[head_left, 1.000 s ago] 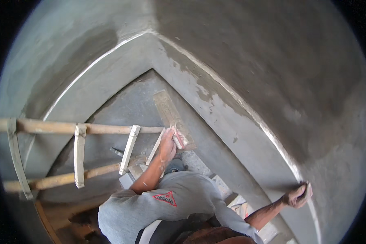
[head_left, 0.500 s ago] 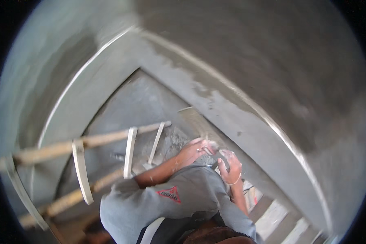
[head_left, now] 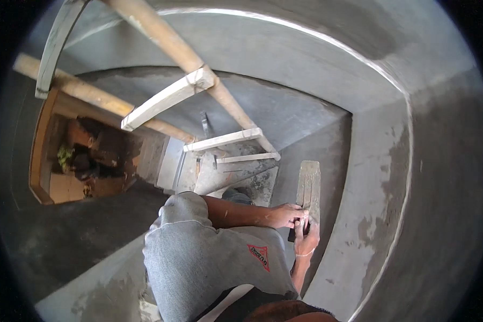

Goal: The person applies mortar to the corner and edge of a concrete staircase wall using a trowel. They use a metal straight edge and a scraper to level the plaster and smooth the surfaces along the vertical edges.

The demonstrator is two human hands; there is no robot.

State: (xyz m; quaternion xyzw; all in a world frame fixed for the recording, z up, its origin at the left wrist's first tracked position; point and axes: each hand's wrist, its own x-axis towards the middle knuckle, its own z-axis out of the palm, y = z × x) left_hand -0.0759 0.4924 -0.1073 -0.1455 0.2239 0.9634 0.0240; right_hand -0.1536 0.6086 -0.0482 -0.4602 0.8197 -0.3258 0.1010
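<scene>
A long, mortar-coated plastering float [head_left: 308,182] is upright in the picture, right of centre. My left hand [head_left: 288,214] reaches from the lower middle and grips it at its handle, with fingers bent. My right hand [head_left: 306,241] is just below, its fingers closed round the lower part of the same float, partly hiding the handle. Grey cement smears the skin of both hands. My grey shirt [head_left: 209,263] fills the bottom middle, under the forearm.
A bamboo ladder [head_left: 182,48] with pale wooden rungs slants across the upper left. Cement-spattered steps [head_left: 214,177] lie beneath it. At left is an opening [head_left: 35,155] with plants far below. Curved plastered walls [head_left: 445,177] with a pale line surround me.
My view has turned, so the ladder now stands higher in the picture and the opening shows. My right hand has left the right wall and joined my left at the float.
</scene>
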